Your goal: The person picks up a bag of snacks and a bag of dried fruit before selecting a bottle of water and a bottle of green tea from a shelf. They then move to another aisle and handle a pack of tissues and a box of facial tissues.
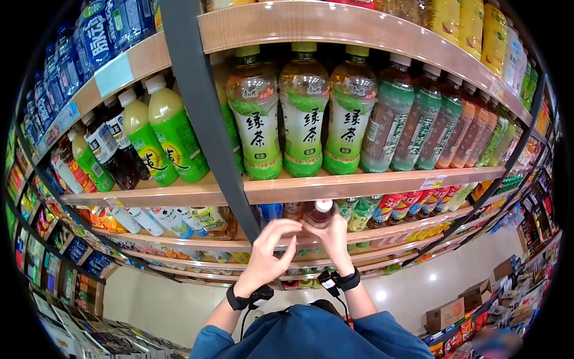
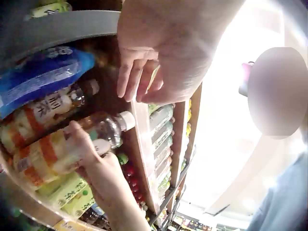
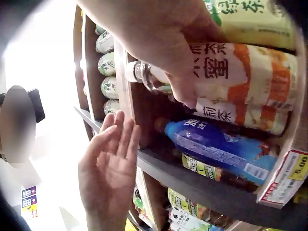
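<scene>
My right hand (image 1: 332, 240) grips a tea bottle (image 1: 318, 216) at the lower shelf's front, thumb on one side. The bottle has a white cap, a clear neck and a cream and orange label (image 3: 226, 72); in the right wrist view it lies along the shelf's depth beside a similar bottle (image 3: 219, 113). Part of its label is hidden behind the hand. To its left, my left hand (image 1: 269, 248) is raised with fingers spread and slightly bent, holding nothing. In the left wrist view, the left hand (image 2: 168, 53) is apart from the bottle's cap.
A blue bottle (image 3: 216, 147) stands left of the tea bottles, beside a dark upright post (image 1: 206, 102). Large green tea bottles (image 1: 305, 113) line the shelf above. Red-labelled bottles (image 1: 388, 209) continue to the right. A price tag (image 3: 286, 178) hangs on the shelf edge.
</scene>
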Action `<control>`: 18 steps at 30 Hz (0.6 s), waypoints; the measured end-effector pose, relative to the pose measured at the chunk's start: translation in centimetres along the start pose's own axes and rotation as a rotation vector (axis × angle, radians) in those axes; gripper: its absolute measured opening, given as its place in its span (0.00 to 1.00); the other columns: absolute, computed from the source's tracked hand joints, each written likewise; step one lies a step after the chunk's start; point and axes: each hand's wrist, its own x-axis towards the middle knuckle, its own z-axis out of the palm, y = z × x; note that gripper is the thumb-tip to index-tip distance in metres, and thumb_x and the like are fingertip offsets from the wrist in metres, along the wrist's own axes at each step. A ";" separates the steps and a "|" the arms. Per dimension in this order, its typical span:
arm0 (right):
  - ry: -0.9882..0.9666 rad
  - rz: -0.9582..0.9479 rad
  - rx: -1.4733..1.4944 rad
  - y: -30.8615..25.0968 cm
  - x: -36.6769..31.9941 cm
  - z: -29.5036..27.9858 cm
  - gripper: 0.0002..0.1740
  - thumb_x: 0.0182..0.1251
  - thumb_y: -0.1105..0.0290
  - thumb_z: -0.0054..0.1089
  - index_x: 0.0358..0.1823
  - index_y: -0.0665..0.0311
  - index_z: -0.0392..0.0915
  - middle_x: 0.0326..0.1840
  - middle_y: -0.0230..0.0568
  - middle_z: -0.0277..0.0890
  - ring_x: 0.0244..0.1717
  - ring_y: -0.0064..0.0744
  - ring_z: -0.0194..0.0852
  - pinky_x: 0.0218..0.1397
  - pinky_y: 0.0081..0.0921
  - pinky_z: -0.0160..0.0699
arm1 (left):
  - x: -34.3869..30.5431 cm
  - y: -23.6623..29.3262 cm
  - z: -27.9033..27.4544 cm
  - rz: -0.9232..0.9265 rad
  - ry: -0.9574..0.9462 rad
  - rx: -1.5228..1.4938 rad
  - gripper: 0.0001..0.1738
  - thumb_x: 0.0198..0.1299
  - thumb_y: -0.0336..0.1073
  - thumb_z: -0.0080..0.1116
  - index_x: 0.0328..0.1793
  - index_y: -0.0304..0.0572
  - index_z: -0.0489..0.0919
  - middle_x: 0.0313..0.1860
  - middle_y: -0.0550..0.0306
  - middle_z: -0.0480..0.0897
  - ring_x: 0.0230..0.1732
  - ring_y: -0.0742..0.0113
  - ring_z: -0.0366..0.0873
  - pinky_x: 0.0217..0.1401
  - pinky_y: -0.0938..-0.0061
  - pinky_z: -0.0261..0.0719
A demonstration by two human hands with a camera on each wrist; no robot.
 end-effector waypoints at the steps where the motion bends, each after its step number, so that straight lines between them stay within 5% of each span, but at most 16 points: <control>1: -0.036 0.013 -0.038 0.1 0.2 0.0 0.38 0.43 0.60 0.76 0.50 0.78 0.67 0.32 0.57 0.79 0.37 0.50 0.81 0.38 0.35 0.79 | 1.0 0.4 -0.2 0.069 0.047 0.037 0.12 0.49 0.19 0.57 0.41 0.37 0.76 0.42 0.51 0.80 0.46 0.57 0.78 0.51 0.70 0.74; 6: -0.011 0.057 -0.155 0.5 0.6 1.0 0.35 0.47 0.54 0.72 0.44 0.79 0.69 0.22 0.60 0.75 0.26 0.57 0.77 0.28 0.40 0.75 | 5.5 1.7 -1.2 0.270 0.201 0.374 0.20 0.46 0.24 0.59 0.48 0.38 0.73 0.49 0.47 0.76 0.50 0.49 0.72 0.56 0.62 0.68; 13: -0.192 0.062 -0.476 -3.4 0.2 -3.7 0.22 0.53 0.58 0.66 0.36 0.73 0.76 0.23 0.59 0.75 0.27 0.56 0.77 0.30 0.41 0.77 | 5.8 -0.4 0.2 0.174 0.117 0.547 0.32 0.47 0.31 0.61 0.62 0.36 0.67 0.58 0.47 0.70 0.59 0.48 0.67 0.63 0.60 0.62; 15: -0.209 0.005 -0.184 -5.1 0.8 -5.7 0.16 0.57 0.64 0.63 0.39 0.71 0.78 0.25 0.54 0.78 0.27 0.48 0.81 0.32 0.34 0.80 | 5.4 -1.0 0.7 0.200 0.141 0.649 0.35 0.44 0.35 0.62 0.62 0.36 0.67 0.58 0.47 0.70 0.58 0.50 0.67 0.64 0.60 0.61; 17: -0.137 -0.065 0.070 -9.5 2.3 -7.4 0.11 0.58 0.78 0.59 0.44 0.70 0.76 0.34 0.44 0.81 0.33 0.29 0.82 0.39 0.23 0.80 | 5.0 -1.7 1.3 0.204 0.166 0.705 0.36 0.43 0.38 0.62 0.61 0.34 0.68 0.57 0.47 0.70 0.58 0.50 0.66 0.64 0.59 0.58; 18: -0.053 -0.127 0.095 -11.1 3.1 -7.8 0.14 0.57 0.79 0.59 0.46 0.69 0.75 0.36 0.45 0.80 0.36 0.31 0.82 0.42 0.24 0.80 | 5.0 -2.2 1.7 0.236 0.199 0.725 0.36 0.40 0.38 0.61 0.59 0.34 0.68 0.55 0.47 0.71 0.57 0.50 0.65 0.65 0.59 0.56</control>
